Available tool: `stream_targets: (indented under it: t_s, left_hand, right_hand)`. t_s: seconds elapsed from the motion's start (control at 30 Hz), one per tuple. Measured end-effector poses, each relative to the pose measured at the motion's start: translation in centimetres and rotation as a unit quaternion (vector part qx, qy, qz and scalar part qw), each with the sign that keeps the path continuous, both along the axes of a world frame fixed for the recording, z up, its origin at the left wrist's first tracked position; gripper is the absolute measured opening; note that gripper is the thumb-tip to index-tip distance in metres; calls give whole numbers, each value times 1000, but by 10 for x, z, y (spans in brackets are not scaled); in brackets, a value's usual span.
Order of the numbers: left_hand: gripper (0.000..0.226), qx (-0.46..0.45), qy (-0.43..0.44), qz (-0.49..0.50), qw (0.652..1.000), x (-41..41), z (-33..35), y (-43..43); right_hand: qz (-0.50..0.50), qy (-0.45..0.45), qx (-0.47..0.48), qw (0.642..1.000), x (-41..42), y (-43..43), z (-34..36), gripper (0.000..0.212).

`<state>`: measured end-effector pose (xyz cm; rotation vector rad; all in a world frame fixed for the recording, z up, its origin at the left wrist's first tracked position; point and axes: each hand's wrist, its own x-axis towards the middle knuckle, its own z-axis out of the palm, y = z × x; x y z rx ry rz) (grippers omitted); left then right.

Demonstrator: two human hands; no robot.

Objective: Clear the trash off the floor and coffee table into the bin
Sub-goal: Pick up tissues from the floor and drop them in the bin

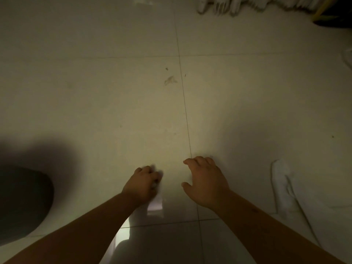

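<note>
Both my arms reach down over a pale tiled floor (pixel 114 101) in dim light. My left hand (pixel 142 182) is curled, blurred by motion, and grips a white piece of paper (pixel 156 204) that hangs below it. My right hand (pixel 204 180) hovers beside it with fingers loosely bent and holds nothing. A small crumpled scrap (pixel 170 80) lies on the floor well ahead of both hands, beside a tile seam, with a tiny speck (pixel 166 68) just beyond it.
A dark rounded object (pixel 21 202) sits at the left edge. White fabric-like items (pixel 283 189) lie on the floor at the right, and more white things (pixel 219 4) at the top. A dark object with a yellow edge (pixel 331 14) fills the top right corner.
</note>
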<state>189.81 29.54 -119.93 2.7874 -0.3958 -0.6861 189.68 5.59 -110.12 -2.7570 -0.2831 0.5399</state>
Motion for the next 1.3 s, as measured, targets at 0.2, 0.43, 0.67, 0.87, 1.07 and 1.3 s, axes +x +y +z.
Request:
stream_targets:
  t_s: [0.2,0.43,0.67,0.87,1.07,1.3]
  left_hand:
    - [53,38,37,42,998,-4,11,6]
    - [36,10,30,34,999,-13,7,9]
    - [35,-61,31,67,995,3,42,9]
    - [42,-155,-25,97,983,34,183,14]
    - [34,-157,-68,118,978,42,404,28]
    - [32,-154,-136,106,973,49,684,50]
  right_hand:
    - [3,0,-6,1000,-2,-1,5,64]
    - [5,8,-13,1000,-8,0,2,63]
    - [5,2,-27,1000,1,-6,22,63]
    - [6,3,-18,1000,13,-1,125,63]
    - [-2,-29,3,1000,29,13,317,63]
    - [19,-76,25,997,50,43,577,64]
